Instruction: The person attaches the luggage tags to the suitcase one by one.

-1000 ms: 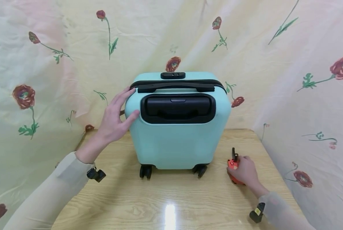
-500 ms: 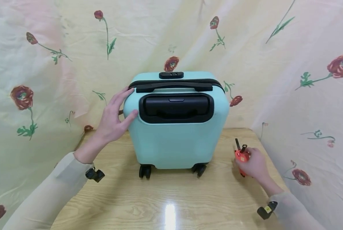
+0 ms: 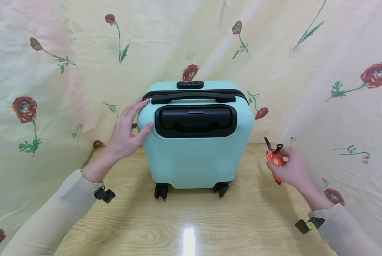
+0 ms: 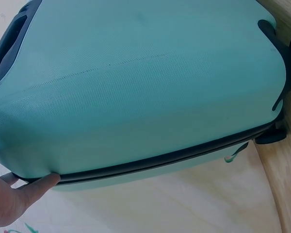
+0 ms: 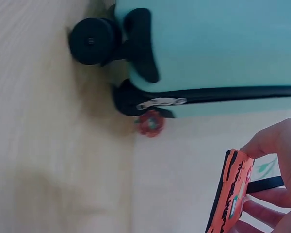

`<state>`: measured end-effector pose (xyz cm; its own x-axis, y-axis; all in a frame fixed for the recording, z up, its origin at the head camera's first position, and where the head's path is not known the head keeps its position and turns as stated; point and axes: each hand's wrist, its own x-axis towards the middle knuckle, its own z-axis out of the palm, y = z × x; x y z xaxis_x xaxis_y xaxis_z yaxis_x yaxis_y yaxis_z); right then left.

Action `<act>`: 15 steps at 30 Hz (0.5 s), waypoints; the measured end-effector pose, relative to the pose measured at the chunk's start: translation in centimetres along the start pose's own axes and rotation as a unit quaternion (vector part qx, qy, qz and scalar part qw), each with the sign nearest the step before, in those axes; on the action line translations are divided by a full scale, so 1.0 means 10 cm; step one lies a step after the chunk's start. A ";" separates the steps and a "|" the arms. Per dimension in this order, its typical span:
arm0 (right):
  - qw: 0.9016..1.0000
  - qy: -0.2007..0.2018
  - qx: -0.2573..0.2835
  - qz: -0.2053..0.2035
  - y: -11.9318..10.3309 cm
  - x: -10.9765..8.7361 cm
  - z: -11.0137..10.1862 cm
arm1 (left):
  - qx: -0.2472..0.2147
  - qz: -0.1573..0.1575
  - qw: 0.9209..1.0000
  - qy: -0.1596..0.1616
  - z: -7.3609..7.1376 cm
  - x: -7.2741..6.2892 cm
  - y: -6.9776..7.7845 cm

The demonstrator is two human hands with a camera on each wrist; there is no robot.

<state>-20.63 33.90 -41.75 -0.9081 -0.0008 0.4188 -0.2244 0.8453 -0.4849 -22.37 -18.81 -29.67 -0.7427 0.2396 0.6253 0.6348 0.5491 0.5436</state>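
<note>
A mint-green suitcase stands upright on its black wheels, with a black carry handle and a recessed telescopic handle facing me. My left hand rests on its upper left corner, thumb on the front and fingers spread along the side; the left wrist view shows fingertips at the black zipper seam. To the right of the suitcase, raised above the table, my right hand pinches an orange-red luggage tag. The tag's black strap sticks up loose, its buckle above the fingers. In the right wrist view, dark lettering shows on the luggage tag.
The wooden table reaches under the suitcase and toward me. Floral cloth hangs behind and on both sides. Black swivel wheels sit under the suitcase's front edge.
My right hand has lifted the luggage tag off the table and carried it away from me and slightly right. The left hand stays on the suitcase, which has not moved.
</note>
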 end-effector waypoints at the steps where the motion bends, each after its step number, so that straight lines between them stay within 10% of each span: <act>1: 1.000 0.004 0.002 -0.008 -0.04 0.02 -0.04 | 0.000 0.000 1.000 0.000 0.00 0.00 0.00; 15: 0.997 0.036 0.018 -0.068 -0.69 0.51 -0.71 | -0.016 -0.005 1.000 -0.014 -0.03 0.02 0.01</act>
<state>-21.14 31.88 -30.81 -0.8407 -0.0749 0.5363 -0.3580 0.8199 -0.4467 -22.39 -18.94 -29.29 -0.7545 0.2559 0.6043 0.6333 0.5255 0.5682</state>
